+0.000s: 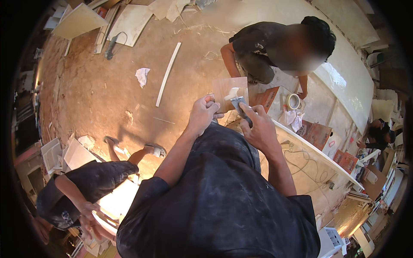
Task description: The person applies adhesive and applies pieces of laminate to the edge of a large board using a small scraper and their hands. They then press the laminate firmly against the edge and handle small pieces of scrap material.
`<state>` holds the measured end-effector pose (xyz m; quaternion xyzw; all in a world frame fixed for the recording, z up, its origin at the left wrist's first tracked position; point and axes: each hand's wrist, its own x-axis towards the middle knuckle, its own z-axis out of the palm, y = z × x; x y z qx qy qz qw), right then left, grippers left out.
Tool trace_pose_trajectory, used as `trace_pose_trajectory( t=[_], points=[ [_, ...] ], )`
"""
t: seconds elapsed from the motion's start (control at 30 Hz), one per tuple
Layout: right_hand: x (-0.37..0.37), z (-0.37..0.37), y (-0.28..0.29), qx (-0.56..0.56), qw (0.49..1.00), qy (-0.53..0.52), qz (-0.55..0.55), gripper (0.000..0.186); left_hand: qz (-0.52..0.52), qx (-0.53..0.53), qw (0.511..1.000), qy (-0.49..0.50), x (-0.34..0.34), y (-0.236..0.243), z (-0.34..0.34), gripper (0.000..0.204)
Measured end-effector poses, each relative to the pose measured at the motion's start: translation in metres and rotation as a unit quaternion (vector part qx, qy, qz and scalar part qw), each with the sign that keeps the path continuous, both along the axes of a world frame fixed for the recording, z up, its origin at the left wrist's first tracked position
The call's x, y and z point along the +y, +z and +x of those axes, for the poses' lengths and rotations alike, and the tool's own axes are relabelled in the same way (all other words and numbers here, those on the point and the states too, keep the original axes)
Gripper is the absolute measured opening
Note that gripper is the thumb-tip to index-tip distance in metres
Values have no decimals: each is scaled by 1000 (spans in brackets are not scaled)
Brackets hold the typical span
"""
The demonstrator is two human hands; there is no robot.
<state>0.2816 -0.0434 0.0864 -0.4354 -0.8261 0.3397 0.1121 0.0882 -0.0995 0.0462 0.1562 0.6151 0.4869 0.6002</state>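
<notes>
A thin, square, pale-brown board [220, 89] is held out in front of the person's body, its near left edge gripped by the left hand [202, 112]. A glossy, uneven smear of cream-white paste [232, 93] lies near its middle. The right hand [259, 124] is clasped around a dark-handled, grey flat-bladed scraper [238, 103], its blade tip at the paste.

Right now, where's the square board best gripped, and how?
Pinch the square board by its far edge, I'd judge, coming from the far side: that edge is bare, while the left hand holds its near-left part and white paste lies by the putty knife.
</notes>
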Motion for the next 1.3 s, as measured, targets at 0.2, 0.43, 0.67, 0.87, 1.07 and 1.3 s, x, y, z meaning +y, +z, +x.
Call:
trace_pose_trajectory(
  t=[0.2,0.43,0.67,0.87,1.07,1.3],
  points=[
    [0,5,6,-42,999,19,-20,42,55,23,998,-9,-8,3,26,30],
    [17,42,10,-99,990,91,-32,40,24,73,997,4,0,-4,33,30],
    [-19,128,-31,228,879,-128,-398,51,-15,14,1000,-22,-22,-21,45,43],
    [33,90,-39,392,804,-95,-437,66,59,30,998,21,26,-1,4,38],
    [35,89,-37,497,735,-112,-447,67,59,-32,996,52,23,-9,7,33],
    [15,114,-47,610,631,-168,-449,71,62,-69,996,16,44,7,5,34]
  ],
)
